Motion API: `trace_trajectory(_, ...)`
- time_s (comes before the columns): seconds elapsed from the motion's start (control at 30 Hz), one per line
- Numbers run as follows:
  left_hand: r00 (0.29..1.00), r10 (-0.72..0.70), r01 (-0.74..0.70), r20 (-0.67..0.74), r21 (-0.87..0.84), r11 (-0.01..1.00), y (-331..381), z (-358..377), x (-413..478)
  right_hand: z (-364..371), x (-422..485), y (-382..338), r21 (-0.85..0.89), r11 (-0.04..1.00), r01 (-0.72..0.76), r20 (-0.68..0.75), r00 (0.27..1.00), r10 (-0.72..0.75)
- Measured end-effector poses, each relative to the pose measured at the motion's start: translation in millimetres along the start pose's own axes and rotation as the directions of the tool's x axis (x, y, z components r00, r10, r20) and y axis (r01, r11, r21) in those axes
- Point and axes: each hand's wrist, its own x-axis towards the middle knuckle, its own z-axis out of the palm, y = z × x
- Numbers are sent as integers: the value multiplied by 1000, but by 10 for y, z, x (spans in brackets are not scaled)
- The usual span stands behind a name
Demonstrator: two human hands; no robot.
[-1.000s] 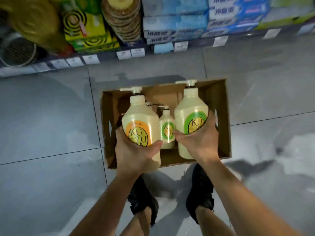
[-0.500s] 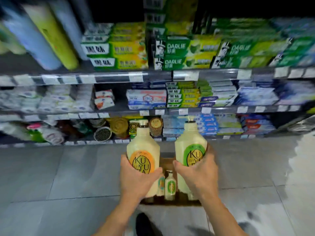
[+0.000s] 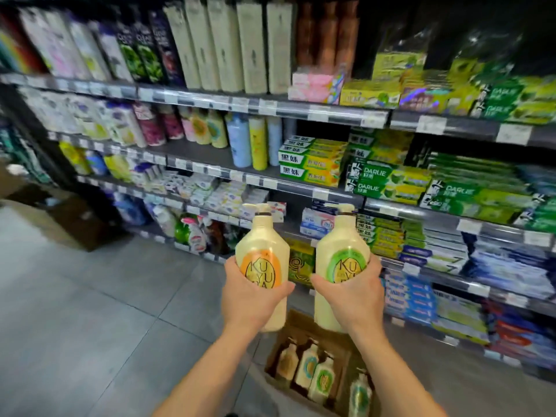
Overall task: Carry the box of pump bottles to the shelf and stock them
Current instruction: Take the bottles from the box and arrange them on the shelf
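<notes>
Left grip (image 3: 255, 296) wraps orange-label bottle (image 3: 261, 248); right grip (image 3: 352, 296) wraps green-label bottle (image 3: 343, 245). Both upright above box (image 3: 301, 323). Advise: find shelf (image 3: 207, 156) gap, seat bases flat, labels outward.

The left hand (image 3: 252, 296) and right hand (image 3: 352, 296) are bare. The left forearm (image 3: 210, 371) and right forearm (image 3: 400, 371) are bare too, uncovered down to the frame's lower edge.
</notes>
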Motion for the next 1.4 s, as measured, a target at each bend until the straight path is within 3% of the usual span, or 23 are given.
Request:
trace_trajectory(0.27, 996, -25, 18, -89, -81, 997, -54, -476, 127, 279, -139, -405, 14, 996, 89, 81, 993, -90)
trace_trajectory(0.47, 989, -9, -5, -149, -94, 996, -239, -1000, 652, 878, -175, -707, 6, 991, 132, 100, 986, -132)
trace_trajectory(0.93, 993, 116, -115, 12, -102, 988, -800, -2455, 2413, 2954, -409, -1618, 6, 998, 66, -11, 998, -66)
trace_trajectory(1.4, 989, 114, -116, 90, 11, 993, -783, -2349, 4100, 4253, 547, -2138, 41, 999, 20, -59, 998, -18)
